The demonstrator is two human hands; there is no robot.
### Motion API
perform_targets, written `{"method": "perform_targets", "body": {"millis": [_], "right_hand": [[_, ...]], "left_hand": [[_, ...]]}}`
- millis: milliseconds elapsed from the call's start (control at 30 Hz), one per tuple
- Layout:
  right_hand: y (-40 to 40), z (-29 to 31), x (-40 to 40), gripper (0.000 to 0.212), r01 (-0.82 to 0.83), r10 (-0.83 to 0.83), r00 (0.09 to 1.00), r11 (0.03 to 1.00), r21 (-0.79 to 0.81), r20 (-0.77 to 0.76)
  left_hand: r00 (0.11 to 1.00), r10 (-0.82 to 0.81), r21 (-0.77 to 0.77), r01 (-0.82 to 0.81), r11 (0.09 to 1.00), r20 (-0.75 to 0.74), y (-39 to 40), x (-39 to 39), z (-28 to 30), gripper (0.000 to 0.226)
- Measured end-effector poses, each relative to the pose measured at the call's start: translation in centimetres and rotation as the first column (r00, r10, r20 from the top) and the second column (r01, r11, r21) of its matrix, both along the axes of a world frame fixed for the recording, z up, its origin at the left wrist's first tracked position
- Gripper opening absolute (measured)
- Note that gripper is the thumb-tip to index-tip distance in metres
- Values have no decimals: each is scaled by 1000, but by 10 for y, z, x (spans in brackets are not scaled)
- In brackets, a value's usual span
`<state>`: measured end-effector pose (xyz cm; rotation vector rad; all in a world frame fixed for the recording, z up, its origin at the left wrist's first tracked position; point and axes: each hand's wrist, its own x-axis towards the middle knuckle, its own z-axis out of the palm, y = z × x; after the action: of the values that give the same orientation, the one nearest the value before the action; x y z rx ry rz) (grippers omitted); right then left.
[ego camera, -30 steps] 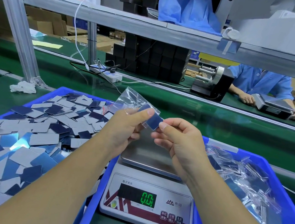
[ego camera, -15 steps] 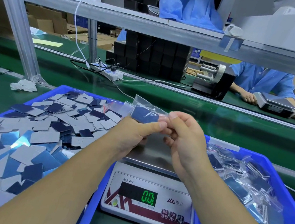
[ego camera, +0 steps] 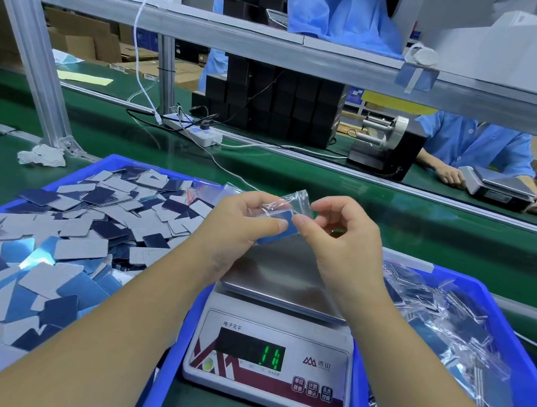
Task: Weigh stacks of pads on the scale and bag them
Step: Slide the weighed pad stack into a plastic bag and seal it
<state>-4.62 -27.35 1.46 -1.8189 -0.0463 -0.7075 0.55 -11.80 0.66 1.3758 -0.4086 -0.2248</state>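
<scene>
Centre frame, left hand (ego camera: 241,220) and right hand (ego camera: 340,235) each pinch the bag (ego camera: 288,205) — steadying its pads (ego camera: 283,226) for sealing.

The clear bag (ego camera: 288,205) is thin glossy plastic film, creased and catching light, and the pad stack (ego camera: 283,226) in it looks matt blue. The scale (ego camera: 271,354) has a brushed metal pan with a dull sheen over a smooth white plastic body. Loose pads (ego camera: 64,247) show matt grey or shiny blue faces in a smooth blue plastic bin (ego camera: 104,168).
</scene>
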Motion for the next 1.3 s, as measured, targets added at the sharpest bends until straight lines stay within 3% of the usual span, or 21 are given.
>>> {"method": "perform_targets", "body": {"millis": [200,367,533,633,933,1100,1300], "right_hand": [[-2,-5,4,20,-99,107,993,988,119,-57],[-3,-3,4,27,-75,75,997,993,96,-1],[-5,-5,5,27,-26,32,998,994,111,-49],[-7,-5,5,27,-6,13,998,992,130,-54],[-9,-6,7,29,-58,68,996,981,187,-50],[-7,-8,8,29,-110,123,989,982,157,-80],[-5,-7,6,28,-117,129,989,981,153,-67]], "left_hand": [[1000,4,-38,-5,999,-7,2,1,0,21],[1000,4,23,-5,1000,17,0,0,0,11],[998,53,-3,-53,999,-15,0,2,-1,16],[999,29,-9,-29,1000,-31,1,1,1,3],[997,64,101,-68,993,42,-1,5,-5,26],[998,46,94,-50,994,37,0,4,-3,8],[1000,-7,75,6,997,11,0,5,-6,4]]}}
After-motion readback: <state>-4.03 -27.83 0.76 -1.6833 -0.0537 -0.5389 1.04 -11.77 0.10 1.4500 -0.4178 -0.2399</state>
